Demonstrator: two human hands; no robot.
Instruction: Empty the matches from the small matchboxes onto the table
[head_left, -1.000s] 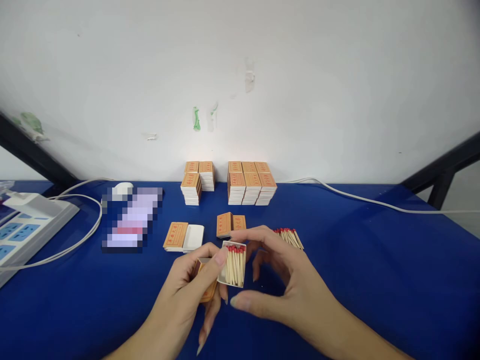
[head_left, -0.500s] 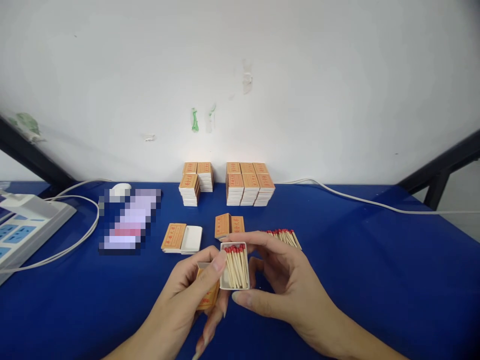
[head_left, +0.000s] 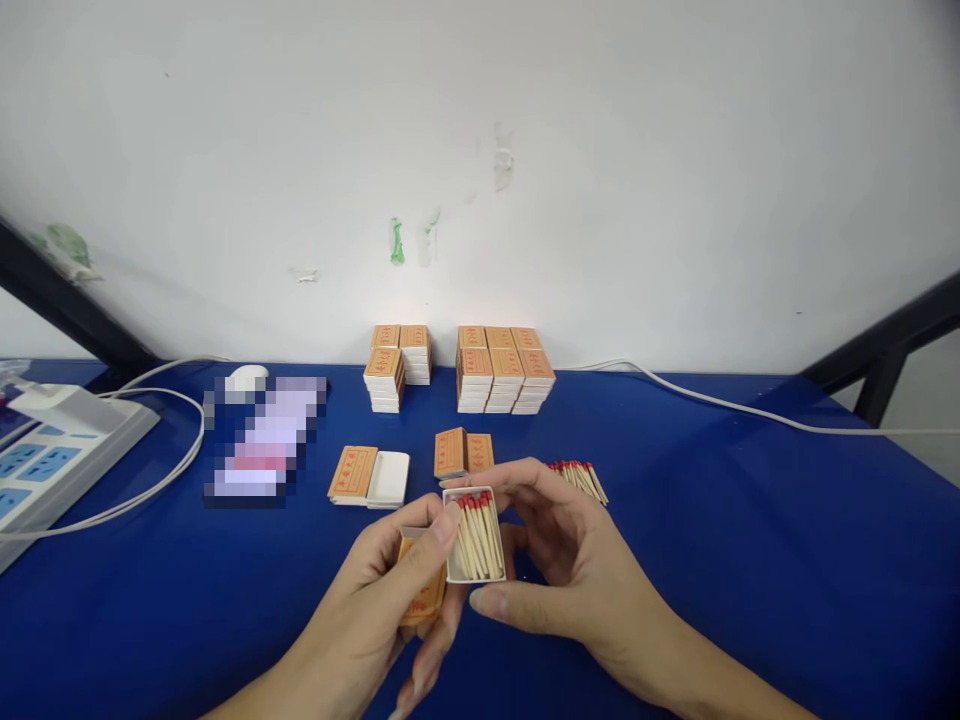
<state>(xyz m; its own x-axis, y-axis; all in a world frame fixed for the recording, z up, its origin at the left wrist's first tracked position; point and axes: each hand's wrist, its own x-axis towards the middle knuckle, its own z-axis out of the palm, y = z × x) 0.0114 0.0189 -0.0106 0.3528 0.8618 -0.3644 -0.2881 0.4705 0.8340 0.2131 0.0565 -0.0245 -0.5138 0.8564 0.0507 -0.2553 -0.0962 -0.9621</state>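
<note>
Between my hands is a white matchbox tray (head_left: 454, 565) tilted toward me, holding a cluster of red-headed matches (head_left: 481, 540). My left hand (head_left: 390, 575) is closed, its thumb pressing the tray's left side. An orange matchbox sleeve (head_left: 424, 600) sits in the same hand, partly hidden under that thumb. My right hand (head_left: 574, 545) curves around the tray, forefinger along its top edge and thumb by the lower right corner. Behind the right fingers, loose matches (head_left: 581, 480) lie on the table, partly covered.
Stacked matchboxes (head_left: 502, 365) stand by the wall, with a smaller stack (head_left: 386, 365) left of them. Nearer are sleeves with white trays (head_left: 388, 478) and more orange sleeves (head_left: 450, 452). A blurred phone (head_left: 266, 435), power strip (head_left: 45, 465) and white cable (head_left: 720, 408) rest on the blue table.
The view has shifted slightly, so the things on the table appear a little further right. The matches in the tray lean more to one side; both hands keep nearly the same hold.
</note>
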